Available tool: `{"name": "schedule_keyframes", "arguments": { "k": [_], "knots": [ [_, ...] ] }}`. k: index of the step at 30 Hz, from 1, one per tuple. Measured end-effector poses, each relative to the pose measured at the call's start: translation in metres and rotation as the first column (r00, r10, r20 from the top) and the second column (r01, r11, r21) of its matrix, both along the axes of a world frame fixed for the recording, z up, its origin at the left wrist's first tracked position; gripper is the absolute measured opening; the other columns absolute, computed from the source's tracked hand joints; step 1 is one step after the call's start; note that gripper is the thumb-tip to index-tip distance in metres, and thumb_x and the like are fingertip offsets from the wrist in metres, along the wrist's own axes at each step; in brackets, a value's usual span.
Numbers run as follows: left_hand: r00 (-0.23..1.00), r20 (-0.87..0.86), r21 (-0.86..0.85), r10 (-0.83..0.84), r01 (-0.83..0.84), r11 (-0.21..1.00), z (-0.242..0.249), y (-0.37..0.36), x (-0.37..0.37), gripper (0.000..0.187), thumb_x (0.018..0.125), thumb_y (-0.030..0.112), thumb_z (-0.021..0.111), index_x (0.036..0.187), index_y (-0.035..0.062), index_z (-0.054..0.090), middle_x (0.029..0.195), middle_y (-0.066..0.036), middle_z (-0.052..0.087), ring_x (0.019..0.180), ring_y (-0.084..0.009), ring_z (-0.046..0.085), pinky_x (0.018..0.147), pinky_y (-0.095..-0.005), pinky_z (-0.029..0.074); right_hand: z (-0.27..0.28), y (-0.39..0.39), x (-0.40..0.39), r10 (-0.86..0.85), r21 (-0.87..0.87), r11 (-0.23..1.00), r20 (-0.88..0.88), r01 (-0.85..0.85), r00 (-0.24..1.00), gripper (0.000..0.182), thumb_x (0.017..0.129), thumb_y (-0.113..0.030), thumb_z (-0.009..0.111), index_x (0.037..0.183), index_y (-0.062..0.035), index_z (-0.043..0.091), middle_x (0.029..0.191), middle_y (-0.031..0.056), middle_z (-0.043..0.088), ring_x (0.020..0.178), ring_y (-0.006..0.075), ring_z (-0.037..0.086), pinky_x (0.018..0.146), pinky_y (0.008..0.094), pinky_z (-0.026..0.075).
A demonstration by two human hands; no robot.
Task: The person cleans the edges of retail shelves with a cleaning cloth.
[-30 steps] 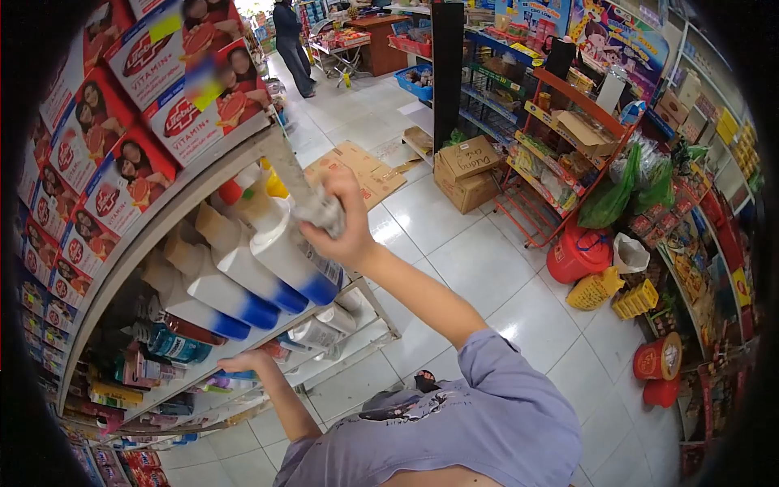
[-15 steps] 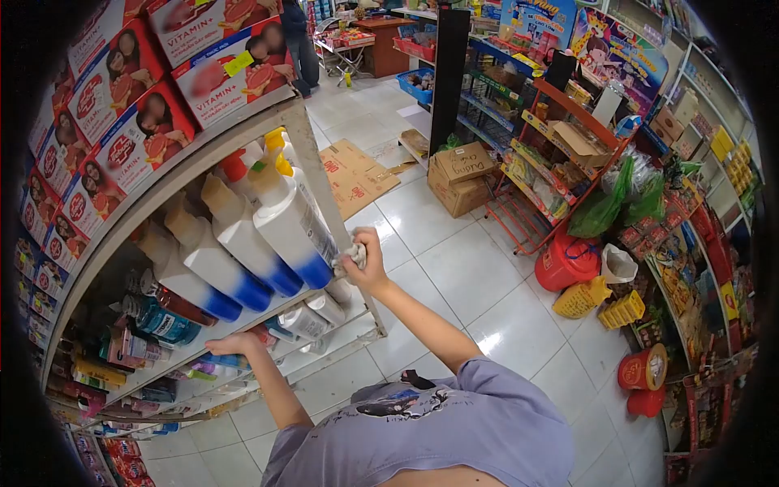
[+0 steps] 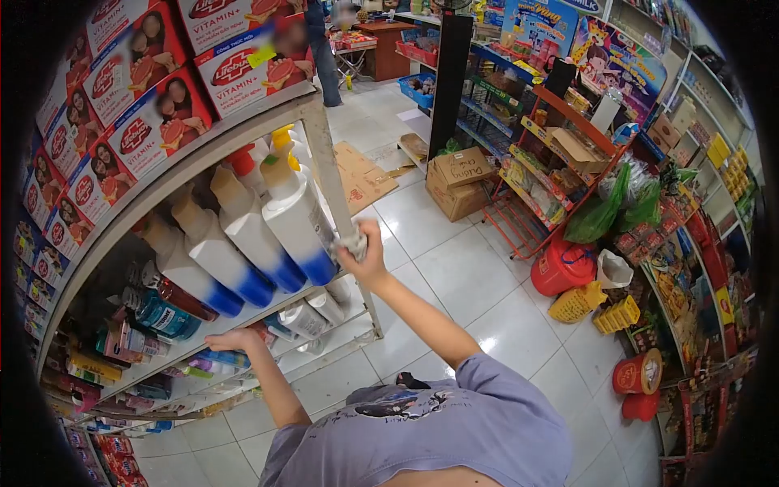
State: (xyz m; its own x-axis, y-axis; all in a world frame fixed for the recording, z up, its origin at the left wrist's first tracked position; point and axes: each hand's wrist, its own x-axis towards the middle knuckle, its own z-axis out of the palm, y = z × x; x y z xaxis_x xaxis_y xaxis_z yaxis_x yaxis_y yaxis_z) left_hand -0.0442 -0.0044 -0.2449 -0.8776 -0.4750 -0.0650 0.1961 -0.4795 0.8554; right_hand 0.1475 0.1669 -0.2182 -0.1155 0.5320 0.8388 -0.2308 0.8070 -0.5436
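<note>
My right hand (image 3: 365,256) is closed around a crumpled grey-white cloth (image 3: 350,241), which presses against the front upright post (image 3: 329,162) of a metal shelf rack. My left hand (image 3: 233,340) lies with its fingers stretched out along the edge of a lower shelf (image 3: 174,357). Between the two hands, on the shelf, stand several large white-and-blue pump bottles (image 3: 296,215). A blue mouthwash bottle (image 3: 168,316) is to their left. Smaller white bottles (image 3: 304,319) sit on the level beneath.
Red-and-white soap boxes (image 3: 162,114) are stacked on top of the rack. Cardboard boxes (image 3: 458,183), a red display stand (image 3: 560,150) and a red bucket (image 3: 562,264) stand across the tiled floor (image 3: 454,268). A person (image 3: 323,65) stands at the back.
My right hand and the cloth have shifted slightly upward along the post. My left hand stays at the shelf edge. The view has turned a little.
</note>
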Motion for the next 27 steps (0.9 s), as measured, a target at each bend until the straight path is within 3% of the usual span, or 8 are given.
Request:
{"name": "schedule_keyframes", "arguments": {
  "k": [3, 9, 11, 14, 16, 19, 21, 27],
  "knots": [
    [1.000, -0.005, -0.002, 0.003, -0.003, 1.000, -0.004, 0.000, -0.003, 0.054, 0.084, 0.037, 0.028, 0.114, -0.0076, 0.024, 0.118, -0.024, 0.025, 0.104, -0.0296, 0.033, 0.089, -0.0357, 0.027, -0.048, -0.004, 0.005, 0.021, -0.064, 0.998, 0.055, -0.018, 0.998, 0.039, 0.064, -0.002, 0.059, 0.091, -0.0041, 0.032, 0.086, 0.0116, 0.038, 0.080, 0.0218, 0.040, 0.072, 0.0307, 0.033],
    [1.000, 0.008, -0.034, -0.002, 0.002, 0.999, 0.015, 0.001, 0.013, 0.054, 0.083, 0.037, 0.030, 0.113, -0.0070, 0.025, 0.117, -0.024, 0.026, 0.103, -0.0292, 0.034, 0.089, -0.0351, 0.027, -0.060, -0.003, 0.006, 0.063, -0.122, 0.991, 0.094, -0.052, 0.994, 0.037, 0.065, -0.002, 0.058, 0.092, -0.0038, 0.033, 0.086, 0.0117, 0.038, 0.080, 0.0203, 0.040, 0.072, 0.0296, 0.034],
    [0.999, 0.041, 0.027, 0.009, -0.010, 1.000, 0.029, 0.004, 0.021, 0.054, 0.083, 0.037, 0.031, 0.113, -0.0068, 0.025, 0.117, -0.023, 0.026, 0.103, -0.0286, 0.034, 0.089, -0.0350, 0.027, -0.047, -0.001, 0.007, 0.064, -0.120, 0.991, 0.089, -0.053, 0.994, 0.041, 0.062, -0.004, 0.062, 0.091, -0.0032, 0.032, 0.086, 0.0124, 0.039, 0.080, 0.0245, 0.040, 0.072, 0.0313, 0.034],
    [0.998, 0.059, 0.107, 0.012, -0.018, 0.994, 0.028, 0.002, 0.020, 0.054, 0.083, 0.038, 0.031, 0.113, -0.0065, 0.025, 0.117, -0.023, 0.026, 0.103, -0.0272, 0.034, 0.088, -0.0348, 0.028, -0.011, 0.002, 0.002, 0.027, -0.046, 0.999, 0.020, -0.026, 0.999, 0.038, 0.063, -0.003, 0.060, 0.089, -0.0035, 0.033, 0.084, 0.0117, 0.038, 0.079, 0.0231, 0.040, 0.071, 0.0301, 0.034],
    [0.993, 0.033, 0.029, -0.114, 0.113, 0.993, 0.008, -0.004, 0.007, 0.064, 0.082, 0.044, 0.030, 0.125, 0.0014, 0.008, 0.129, -0.015, 0.012, 0.112, -0.0267, 0.027, 0.093, -0.0345, 0.024, 0.030, 0.002, -0.002, -0.061, 0.054, 0.996, -0.062, 0.064, 0.996, 0.034, 0.065, -0.004, 0.059, 0.088, -0.0036, 0.034, 0.083, 0.0111, 0.038, 0.077, 0.0210, 0.040, 0.069, 0.0290, 0.034],
    [0.995, 0.031, 0.077, -0.098, 0.095, 0.992, 0.008, -0.003, 0.006, 0.057, 0.083, 0.041, 0.030, 0.121, 0.0004, 0.017, 0.127, -0.015, 0.016, 0.111, -0.0260, 0.028, 0.093, -0.0349, 0.024, 0.087, 0.000, -0.004, -0.068, 0.095, 0.992, -0.114, 0.079, 0.991, 0.031, 0.068, -0.005, 0.057, 0.088, -0.0030, 0.035, 0.082, 0.0104, 0.038, 0.075, 0.0196, 0.040, 0.068, 0.0285, 0.035],
    [0.993, 0.000, 0.093, -0.119, 0.118, 0.989, 0.003, -0.004, 0.003, 0.053, 0.083, 0.040, 0.029, 0.117, -0.0004, 0.021, 0.126, -0.015, 0.018, 0.111, -0.0255, 0.028, 0.092, -0.0349, 0.024, 0.101, -0.001, -0.006, 0.018, 0.008, 1.000, -0.147, -0.017, 0.989, 0.032, 0.068, -0.006, 0.056, 0.091, -0.0034, 0.033, 0.086, 0.0085, 0.037, 0.078, 0.0169, 0.037, 0.073, 0.0265, 0.031],
    [0.993, 0.024, 0.061, -0.116, 0.115, 0.992, 0.013, -0.003, 0.011, 0.055, 0.083, 0.041, 0.028, 0.118, -0.0001, 0.019, 0.127, -0.016, 0.017, 0.112, -0.0259, 0.027, 0.093, -0.0353, 0.024, 0.023, -0.008, 0.000, -0.098, -0.020, 0.995, -0.015, 0.098, 0.995, 0.029, 0.071, -0.008, 0.055, 0.091, -0.0015, 0.035, 0.081, 0.0103, 0.040, 0.075, 0.0191, 0.042, 0.067, 0.0283, 0.036]
  ]
}}
